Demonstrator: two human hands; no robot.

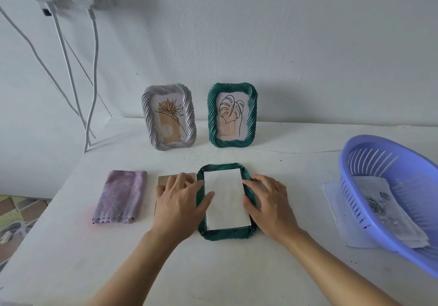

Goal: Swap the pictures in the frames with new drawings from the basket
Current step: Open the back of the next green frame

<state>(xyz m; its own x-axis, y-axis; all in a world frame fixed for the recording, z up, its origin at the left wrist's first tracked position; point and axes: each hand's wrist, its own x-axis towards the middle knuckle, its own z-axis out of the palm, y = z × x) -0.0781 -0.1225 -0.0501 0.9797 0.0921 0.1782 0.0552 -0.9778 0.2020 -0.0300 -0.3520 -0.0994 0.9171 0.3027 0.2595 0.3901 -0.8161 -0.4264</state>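
Observation:
A green twisted frame (250, 234) lies face down on the white table, with a white sheet (225, 199) lying blank side up in its opening. My left hand (180, 201) rests flat on the frame's left edge, its thumb on the sheet. My right hand (267, 201) lies on the right edge, fingers relaxed, thumb touching the sheet. A brown backing board (163, 180) shows under my left hand. A grey frame (168, 117) and a second green frame (232, 115) stand against the wall, each with a plant drawing. A purple basket (355, 177) at the right holds drawings (376, 203).
A folded lilac cloth (119, 197) lies left of the board. White cables (71, 75) hang from wall plugs at the far left. Papers in a clear sleeve (336, 201) lie under the basket. The table's left edge drops to a patterned floor (14, 213).

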